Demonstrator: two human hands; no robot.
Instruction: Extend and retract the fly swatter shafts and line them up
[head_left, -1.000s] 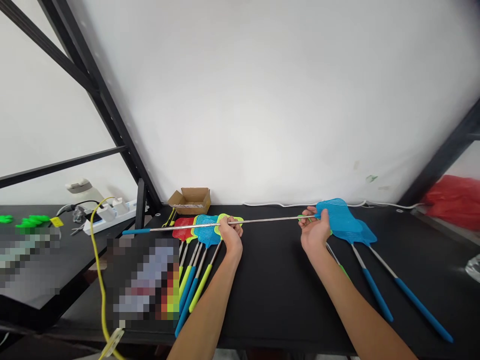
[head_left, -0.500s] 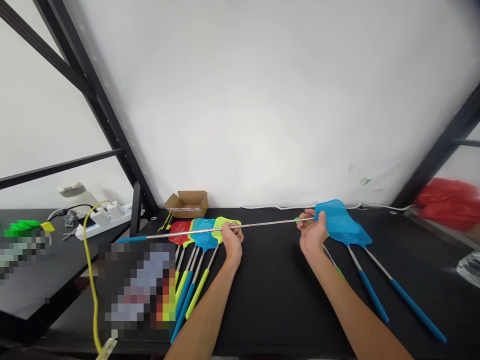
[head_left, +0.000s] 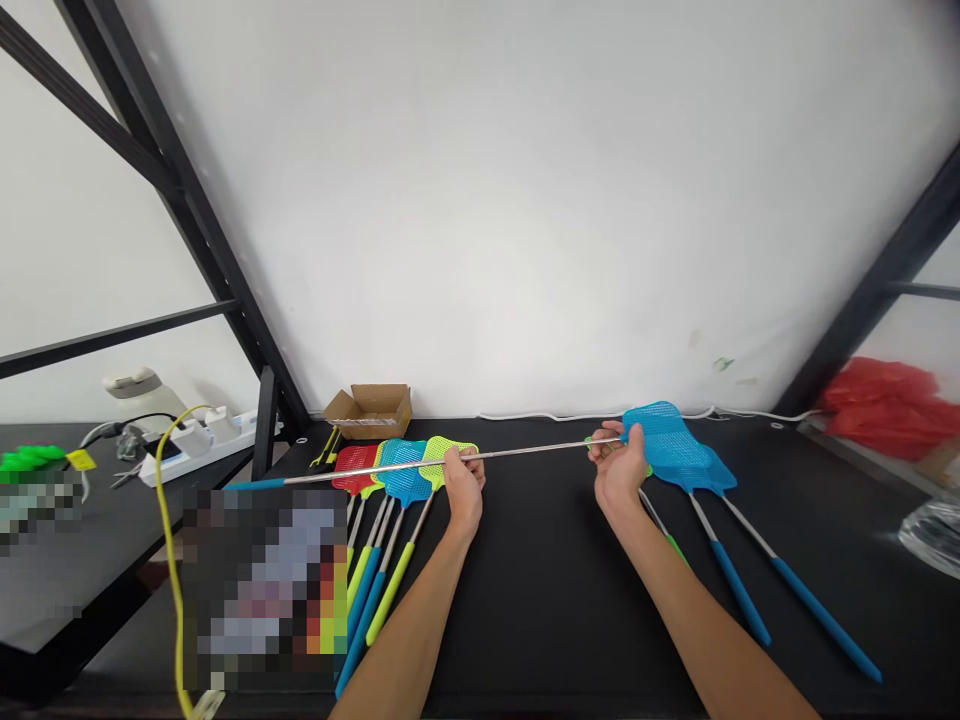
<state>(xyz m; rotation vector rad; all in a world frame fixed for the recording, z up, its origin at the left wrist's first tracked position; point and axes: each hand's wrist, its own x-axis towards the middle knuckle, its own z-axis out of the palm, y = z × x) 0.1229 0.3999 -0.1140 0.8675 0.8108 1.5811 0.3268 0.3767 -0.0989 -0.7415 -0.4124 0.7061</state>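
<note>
Stretched out across the table is a fly swatter with a long silver telescopic rod (head_left: 525, 450), a blue grip (head_left: 255, 485) at its left end and a blue mesh head on the right. My left hand (head_left: 463, 485) is closed around the middle of the rod. Close to the head, my right hand (head_left: 621, 465) pinches the rod's other end. Under the rod on the left lie several swatters, with a red head (head_left: 351, 468), a blue head (head_left: 407, 485) and a yellow-green head (head_left: 442, 458). To the right, other blue swatters (head_left: 720, 478) and a partly hidden green-handled one (head_left: 675, 547) lie on the table.
An open cardboard box (head_left: 371, 410) stands by the wall. A white power strip (head_left: 199, 440) and a yellow cable (head_left: 171, 560) are at left. On the right are a red plastic bag (head_left: 885, 405) and a clear plastic item (head_left: 934, 530). Black frame posts rise on both sides.
The view has shifted slightly, so everything sits a little further left. Both hands keep their hold on the extended swatter, with little other visible movement.
</note>
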